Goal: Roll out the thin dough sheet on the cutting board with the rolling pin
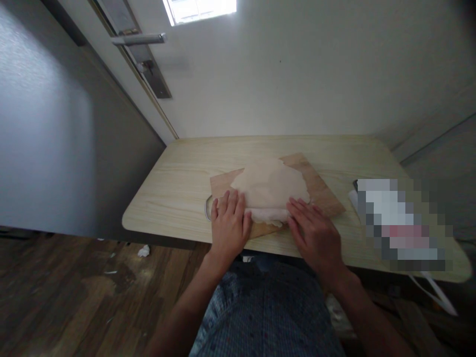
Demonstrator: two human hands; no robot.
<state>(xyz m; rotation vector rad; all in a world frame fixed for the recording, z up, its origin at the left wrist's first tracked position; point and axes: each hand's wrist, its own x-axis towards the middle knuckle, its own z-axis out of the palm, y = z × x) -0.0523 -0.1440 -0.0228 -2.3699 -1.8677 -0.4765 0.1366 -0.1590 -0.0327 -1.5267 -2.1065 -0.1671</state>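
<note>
A flat sheet of pale dough (pixel 270 186) lies on a brown wooden board (pixel 320 191) in the middle of a light wooden table (pixel 178 188). Its near edge is folded or rolled up into a thicker strip (pixel 268 214). My left hand (pixel 229 225) rests palm down on the board at the dough's near left edge, fingers stretched out and together. At the near right edge lies my right hand (pixel 316 233), also flat, with its fingertips touching the rolled strip. Neither hand grips anything.
A blurred-out white and pink object (pixel 401 223) sits on the table's right end. A white door with a metal lever handle (pixel 139 39) stands behind the table's left corner. The floor (pixel 74 287) to the left is dark wood with small scraps.
</note>
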